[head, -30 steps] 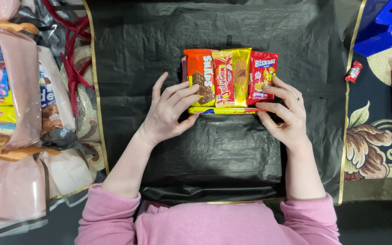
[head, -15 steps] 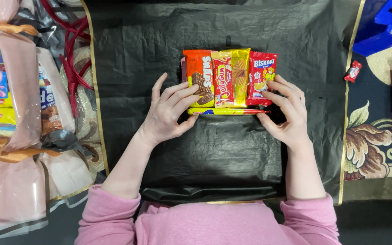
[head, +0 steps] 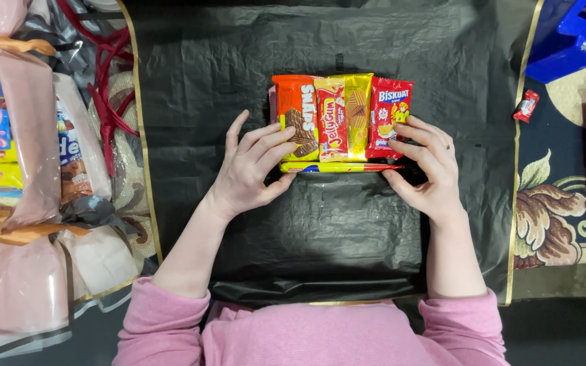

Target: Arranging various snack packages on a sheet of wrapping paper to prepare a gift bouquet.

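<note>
At the bottom of the frame, two pink sleeves are seen, and above them both hands are laid on a black plastic sheet spread over the table. The left hand is held half open, its fingertips pressed on the orange snack packet; the right hand is likewise loosely curled, fingers resting on the small red packet and its thumb near the end of a long yellow bar. Nothing is fully clasped by either grip.

The stack sits at the centre of the frame and is counted thus: one orange packet, one red-and-yellow packet, one small red packet, one yellow bar beneath; whether more lie hidden under them cannot be told.

Slippage is judged the main risk: the glossy wrappers could be slid apart on the slick sheet if pressed unevenly, and the loose row could be fanned out.

Further off, one small red sweet lies at the right, a blue object at the upper right, and wrapped bundles at the left.
</note>
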